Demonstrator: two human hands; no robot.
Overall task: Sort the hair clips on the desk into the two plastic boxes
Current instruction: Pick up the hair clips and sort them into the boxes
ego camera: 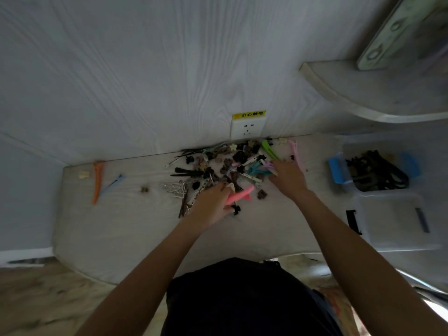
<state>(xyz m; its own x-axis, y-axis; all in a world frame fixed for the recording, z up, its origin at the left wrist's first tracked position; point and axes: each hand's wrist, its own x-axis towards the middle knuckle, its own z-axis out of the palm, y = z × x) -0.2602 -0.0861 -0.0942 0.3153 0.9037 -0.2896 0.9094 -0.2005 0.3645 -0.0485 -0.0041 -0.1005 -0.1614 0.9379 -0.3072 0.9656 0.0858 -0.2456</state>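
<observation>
While both hands work the heap, a pink clip sits pinched in the left hand [210, 206].

Over on the pale counter [116, 238], the pile of hair clips [225, 166] lies just below the wall socket [247, 129], a jumble of black, brown, teal and cream pieces. Left fingers [221, 189] are closed around the pink clip [238, 194], its tip poking out toward the middle of the heap. Right hand [288, 177] lies flat on the pile's right edge, fingers spread and seemingly loose among the pastel clips, though blur hides whether they pinch anything. An orange clip [97, 181] and a blue clip [112, 183] lie apart at far left. At right, the far box [373, 170] holds dark clips; the near box [392, 219] sits just in front of it.
</observation>
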